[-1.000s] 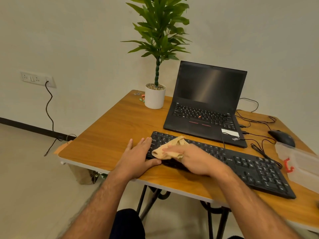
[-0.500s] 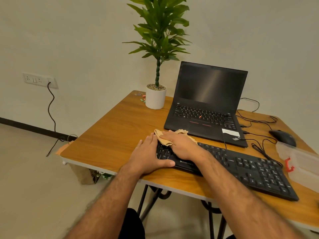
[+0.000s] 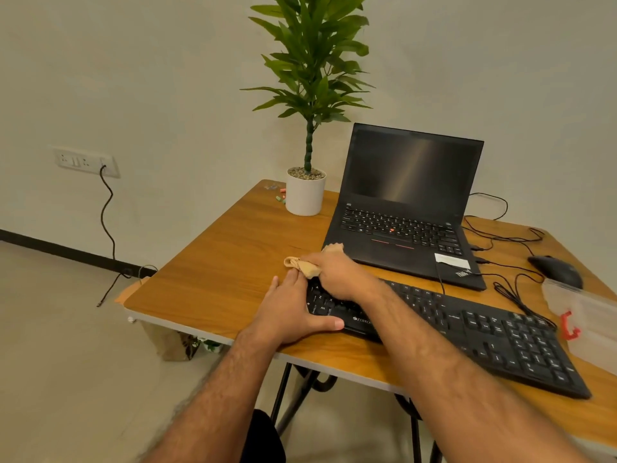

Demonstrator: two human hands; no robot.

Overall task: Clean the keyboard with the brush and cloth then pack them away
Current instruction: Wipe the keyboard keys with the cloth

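- The right hand presses a crumpled tan cloth onto the far left corner of the black keyboard; its fingers curl over the cloth, which sticks out past the keyboard's left end onto the wooden table.
- The left hand lies flat at the keyboard's left end, fingers straight and close together, thumb stretched along the keyboard's near edge; it grips nothing.
- The keyboard lies slantwise along the table's near edge, its right end near the right edge.
- An open laptop stands just beyond it; a potted plant sits at the far left corner.
- A mouse and a clear plastic box with a red latch lie by the right edge.
- Bare wood lies left of both hands, up to the table's left edge.
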